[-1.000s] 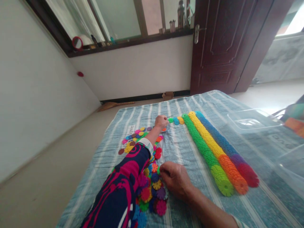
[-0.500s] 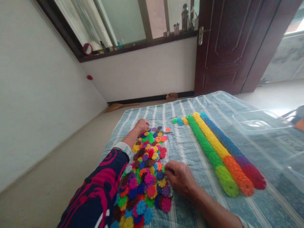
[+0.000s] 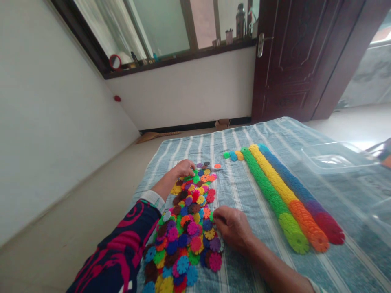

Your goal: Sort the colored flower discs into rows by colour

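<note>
A long heap of mixed-colour notched plastic discs [image 3: 189, 228] lies on a striped cloth. At the far end of that heap, my left hand [image 3: 184, 167] is closed in a pinch, its fingertips on a green disc [image 3: 196, 178]. My right hand [image 3: 233, 228] rests beside the heap's right edge, fingers curled, with a bit of green disc [image 3: 211, 216] showing at the fingertips. To the right lie three long rows of overlapping discs: a green row [image 3: 265, 187], a yellow-to-orange row [image 3: 279, 183] and a blue-to-red row [image 3: 293, 179].
Several single discs [image 3: 233, 156] lie left of the rows' far end. Clear plastic containers [image 3: 339, 156] stand at the right on the striped cloth [image 3: 232, 187]. Beyond the cloth are a broom [image 3: 149, 136], a small cardboard box [image 3: 222, 124] and a dark red door [image 3: 290, 65].
My left hand has shifted slightly right and nearer, onto green discs at the heap's far end. My right hand stays by the heap's edge. The view has moved slightly.
</note>
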### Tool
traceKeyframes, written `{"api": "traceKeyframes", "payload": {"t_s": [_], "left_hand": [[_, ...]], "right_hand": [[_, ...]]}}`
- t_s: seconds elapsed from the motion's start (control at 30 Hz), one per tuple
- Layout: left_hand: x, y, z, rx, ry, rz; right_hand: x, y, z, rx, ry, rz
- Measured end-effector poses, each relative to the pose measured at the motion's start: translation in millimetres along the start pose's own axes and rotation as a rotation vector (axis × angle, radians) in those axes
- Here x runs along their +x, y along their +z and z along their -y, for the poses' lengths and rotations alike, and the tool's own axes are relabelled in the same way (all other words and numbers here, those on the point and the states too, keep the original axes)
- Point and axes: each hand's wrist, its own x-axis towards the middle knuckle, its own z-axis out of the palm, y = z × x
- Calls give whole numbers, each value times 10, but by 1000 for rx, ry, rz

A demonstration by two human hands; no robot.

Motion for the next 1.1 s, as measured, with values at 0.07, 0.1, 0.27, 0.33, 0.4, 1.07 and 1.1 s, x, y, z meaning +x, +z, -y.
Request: {"api": "traceKeyframes", "payload": {"t_s": [0.07,0.1,0.27,0.33,0.4,1.07,1.1], "left_hand": [[21,11,38,6,0,-2],[29,14,54,5,2,-3],[25,4,92,-9,22,-2],[6,-5,85,-4,36,-2],[-15,-15,69,9,49,-3],[-80,-88,99,-82,99,22],[-79,-94,106,-112,90,27]], "right_hand": [[-2,1,-1,3,-1,2],[-3,1,-1,7,-4,2],[-4,0,3,13,-9,-7],[-3,-4,7,10,-3,-4],[-2,-9,13,12,1,-3],[8,-8,18,18,0,-5],[7,-9,19,19,-1,-8]]}}
